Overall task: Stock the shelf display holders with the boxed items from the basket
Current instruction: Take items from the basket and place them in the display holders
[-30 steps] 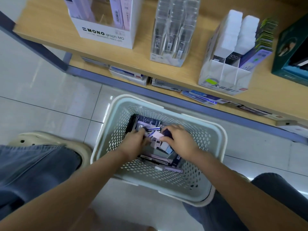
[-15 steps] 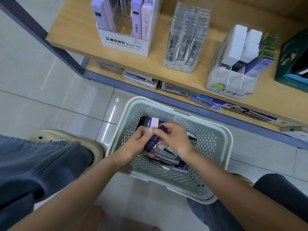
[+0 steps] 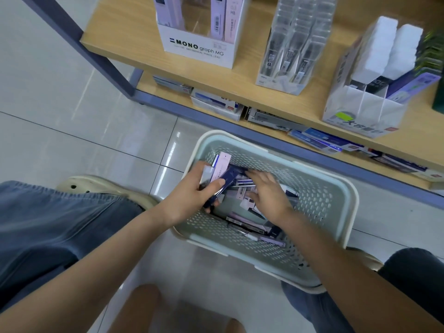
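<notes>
My left hand (image 3: pixel 192 198) grips a few boxes (image 3: pixel 229 177); right hand (image 3: pixel 268 191) lies spread over more in the basket (image 3: pixel 331 200). MONO holder (image 3: pixel 199 51) half-empty, so I'd say plenty left.

Stationery shop: MONO display holder (image 3: pixel 199 48) on stocked shelf (image 3: pixel 240 78)

The basket (image 3: pixel 320 207) is sitting on the floor (image 3: pixel 72 104), with the shelf (image 3: pixel 252 92) standing just behind it. Three holders are standing on the shelf: the MONO holder (image 3: pixel 199 50) behind the basket's left end, the middle holder (image 3: pixel 288 58) behind its centre, the divided holder (image 3: pixel 360 111) behind its right end. Loose boxes (image 3: pixel 245 219) are lying inside the basket. The left hand (image 3: pixel 192 200) is holding the held boxes (image 3: pixel 221 168) over its left end, and the right hand (image 3: pixel 269 195) is resting on the pile at its centre.
</notes>
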The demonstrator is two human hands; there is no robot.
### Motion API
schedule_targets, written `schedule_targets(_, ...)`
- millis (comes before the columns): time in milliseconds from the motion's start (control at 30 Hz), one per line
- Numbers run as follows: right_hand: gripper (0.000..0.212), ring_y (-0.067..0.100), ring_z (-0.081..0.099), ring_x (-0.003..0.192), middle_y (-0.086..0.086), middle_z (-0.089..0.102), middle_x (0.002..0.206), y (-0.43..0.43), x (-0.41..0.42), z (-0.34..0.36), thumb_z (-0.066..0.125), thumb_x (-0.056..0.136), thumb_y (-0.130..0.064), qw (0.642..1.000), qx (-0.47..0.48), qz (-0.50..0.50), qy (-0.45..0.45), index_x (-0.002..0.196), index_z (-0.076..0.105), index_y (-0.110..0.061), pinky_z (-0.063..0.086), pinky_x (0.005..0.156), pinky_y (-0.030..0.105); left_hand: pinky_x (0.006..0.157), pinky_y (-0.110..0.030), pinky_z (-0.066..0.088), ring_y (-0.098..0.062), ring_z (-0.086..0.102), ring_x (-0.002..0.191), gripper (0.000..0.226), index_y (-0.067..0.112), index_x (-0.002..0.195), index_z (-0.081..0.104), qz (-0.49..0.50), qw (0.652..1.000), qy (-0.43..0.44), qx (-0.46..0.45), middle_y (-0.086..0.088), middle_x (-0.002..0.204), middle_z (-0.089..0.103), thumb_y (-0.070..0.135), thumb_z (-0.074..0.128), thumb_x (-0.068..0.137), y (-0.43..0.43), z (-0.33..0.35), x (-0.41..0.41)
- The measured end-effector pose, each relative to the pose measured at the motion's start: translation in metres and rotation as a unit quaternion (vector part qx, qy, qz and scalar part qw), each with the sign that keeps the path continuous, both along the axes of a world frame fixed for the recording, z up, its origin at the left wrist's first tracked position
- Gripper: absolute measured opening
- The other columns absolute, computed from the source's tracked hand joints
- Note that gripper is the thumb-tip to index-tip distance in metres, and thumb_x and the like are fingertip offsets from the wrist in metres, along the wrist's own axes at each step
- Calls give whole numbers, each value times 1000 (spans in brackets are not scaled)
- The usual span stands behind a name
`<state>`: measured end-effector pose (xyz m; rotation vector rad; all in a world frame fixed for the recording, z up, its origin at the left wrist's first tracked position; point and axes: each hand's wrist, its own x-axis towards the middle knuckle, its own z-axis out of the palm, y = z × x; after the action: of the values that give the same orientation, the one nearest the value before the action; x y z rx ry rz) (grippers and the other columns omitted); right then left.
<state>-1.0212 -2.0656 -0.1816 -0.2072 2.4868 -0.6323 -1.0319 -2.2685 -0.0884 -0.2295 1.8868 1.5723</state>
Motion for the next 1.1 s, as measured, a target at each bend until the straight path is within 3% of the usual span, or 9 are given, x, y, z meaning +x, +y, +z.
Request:
schedule_targets(200, 62, 24, 34, 125, 6, 43, 136, -8, 8, -23, 60, 90, -26, 990, 136, 13, 30, 142, 30, -10, 28, 105, 32, 47, -25, 46, -17, 59, 60, 9, 21, 98, 44, -3, 1000, 9, 5, -4, 66, 60, 17, 51, 94, 1, 10, -1)
schedule_targets(300, 51, 24, 39, 119, 8, 52, 129, -9, 7, -27, 57, 90, -11, 986, 162, 29, 40, 137, 36, -8, 30, 102, 31, 45, -25, 47, -15, 60, 58, 9, 20, 96, 44, 8, 1000, 8, 10, -2, 67, 60, 15, 51, 94, -1, 14, -2)
schedule_targets(433, 55, 27, 42, 116, 13, 58, 120, -10, 0, -25, 54, 86, 2, 986, 165, 38, 5, 137, 35, -4, 36, 95, 32, 47, -26, 50, -15, 61, 57, 11, 20, 94, 44, 18, 1000, -2, 16, -6, 77, 64, 11, 49, 94, -3, 18, -3)
schedule_targets(567, 48, 32, 57, 96, 16, 62, 107, -6, -7, -9, 44, 90, 1, 993, 110, -11, -49, 137, 37, -7, 44, 66, 34, 59, -34, 54, -16, 63, 57, 9, 18, 95, 44, 25, 1000, -11, 12, -8, 73, 64, 11, 50, 94, -5, 19, -2)
schedule_targets(700, 40, 26, 57, 75, 18, 63, 108, 3, -5, 22, 37, 99, -14, 993, 7, -37, -112, 139, 33, -9, 40, 57, 30, 54, -28, 55, -13, 63, 56, 10, 19, 94, 44, 35, 999, -8, 6, -4, 70, 62, 11, 50, 94, -4, 27, 2)
schedule_targets(833, 28, 21, 54, 76, 13, 63, 103, 10, -6, 60, 40, 101, -20, 994, -29, -15, -102, 125, 48, -9, 39, 64, 28, 50, -23, 50, -13, 62, 56, 10, 20, 97, 44, 46, 999, 8, -3, -6, 76, 62, 12, 51, 94, -4, 43, 7)
schedule_targets(967, 14, 19, 56, 71, -5, 57, 78, 8, -12, 111, 43, 100, -23, 992, -95, -35, -77, 95, 53, -15, 41, 64, 29, 48, -19, 49, -5, 61, 53, 10, 17, 99, 42, 78, 996, 41, -2, -8, 79, 61, 11, 49, 95, -3, 69, 12)
schedule_targets(1100, 4, 7, 57, 63, -5, 65, 89, 4, -16, 159, 42, 100, -20, 986, -144, -81, -37, 102, 45, -18, 47, 62, 27, 44, -17, 46, -3, 60, 51, 9, 18, 95, 40, 126, 989, 74, -1, -4, 81, 61, 12, 47, 96, -4, 91, 16)
